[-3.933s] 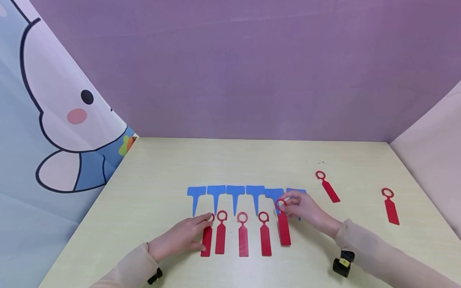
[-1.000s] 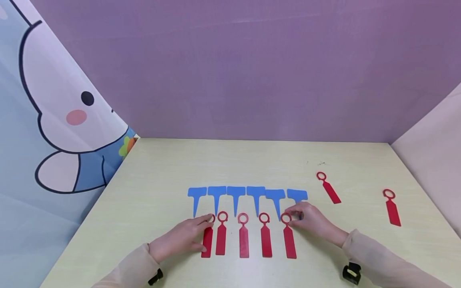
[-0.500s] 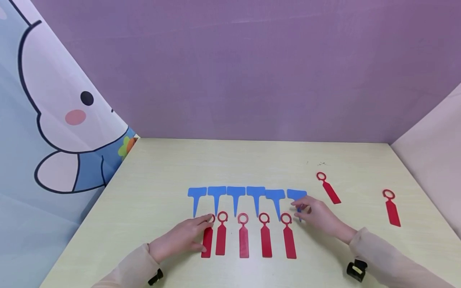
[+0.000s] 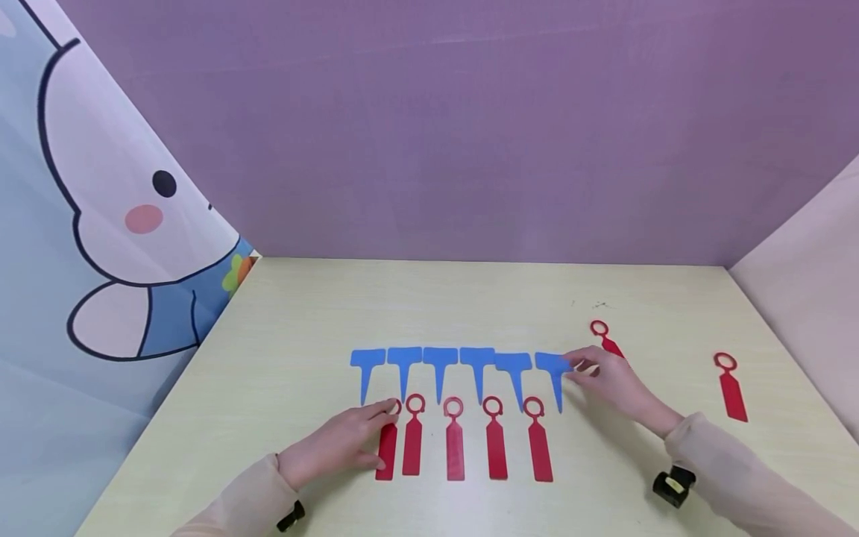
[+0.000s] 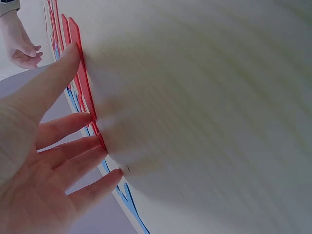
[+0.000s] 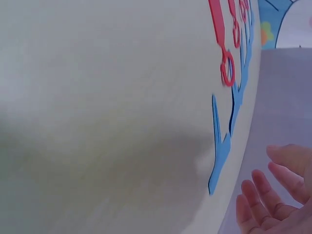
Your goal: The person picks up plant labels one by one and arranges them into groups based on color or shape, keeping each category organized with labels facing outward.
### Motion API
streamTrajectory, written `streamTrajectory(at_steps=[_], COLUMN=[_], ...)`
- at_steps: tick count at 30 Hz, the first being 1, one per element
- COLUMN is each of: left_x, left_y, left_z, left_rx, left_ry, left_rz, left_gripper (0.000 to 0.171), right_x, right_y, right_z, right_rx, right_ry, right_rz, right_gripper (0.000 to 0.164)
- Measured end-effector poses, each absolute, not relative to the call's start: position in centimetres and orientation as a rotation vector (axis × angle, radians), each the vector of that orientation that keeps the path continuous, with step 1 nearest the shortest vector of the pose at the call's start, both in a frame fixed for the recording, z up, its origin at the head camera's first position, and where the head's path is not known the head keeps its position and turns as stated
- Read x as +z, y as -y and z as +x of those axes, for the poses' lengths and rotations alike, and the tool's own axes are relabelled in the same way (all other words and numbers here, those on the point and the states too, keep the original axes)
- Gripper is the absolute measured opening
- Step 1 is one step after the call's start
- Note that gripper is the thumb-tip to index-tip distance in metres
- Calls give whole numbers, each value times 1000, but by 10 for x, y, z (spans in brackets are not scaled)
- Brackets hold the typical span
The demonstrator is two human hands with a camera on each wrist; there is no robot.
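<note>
My left hand (image 4: 333,445) rests on the leftmost red ring-topped tag (image 4: 388,447), thumb at its lower end and fingers by its ring. In the left wrist view those fingers are extended, with the thumb on the red strip (image 5: 84,83). Several more red tags (image 4: 496,447) lie in a row to its right. Behind them runs a row of blue T-shaped labels (image 4: 440,362). At that row's right end, my right hand (image 4: 614,382) hovers with nothing in it, fingertips overlapping the edge of the last blue label (image 4: 554,365). The right wrist view shows relaxed, slightly bent fingers (image 6: 265,190).
One red tag (image 4: 599,328) lies behind my right hand and is partly covered by it. Another red tag (image 4: 729,395) lies at the far right of the pale table (image 4: 416,298). A purple backdrop (image 4: 456,149) rises behind the table.
My right hand laid a red tag at the right end of the red row, let go, and moved right and back past the last blue label. My left hand stayed in place.
</note>
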State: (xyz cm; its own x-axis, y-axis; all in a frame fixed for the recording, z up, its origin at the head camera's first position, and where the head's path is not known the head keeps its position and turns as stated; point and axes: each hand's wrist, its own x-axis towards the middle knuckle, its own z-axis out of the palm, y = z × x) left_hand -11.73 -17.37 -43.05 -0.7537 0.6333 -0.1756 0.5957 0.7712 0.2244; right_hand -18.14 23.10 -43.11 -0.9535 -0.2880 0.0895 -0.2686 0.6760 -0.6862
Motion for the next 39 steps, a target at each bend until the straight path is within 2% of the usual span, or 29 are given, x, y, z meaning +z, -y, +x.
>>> streamTrajectory(at_steps=[16,27,39], left_x=[-429,-427,-430], left_y=[172,171,173], left_z=[-118,-117,-117], left_rx=[220,218,225], left_ry=[-2726,-2731,-2723], left_rz=[956,965,941], left_gripper=[65,64,65], right_x=[-431,-428,-436], right_y=[-266,-276,-284], right_z=[-198,-204,-208], right_rx=[-1172,-1035,-1009], right_ry=[-2993,-2945,-2913], right_rz=[-451,-236,-143], right_gripper=[29,35,39])
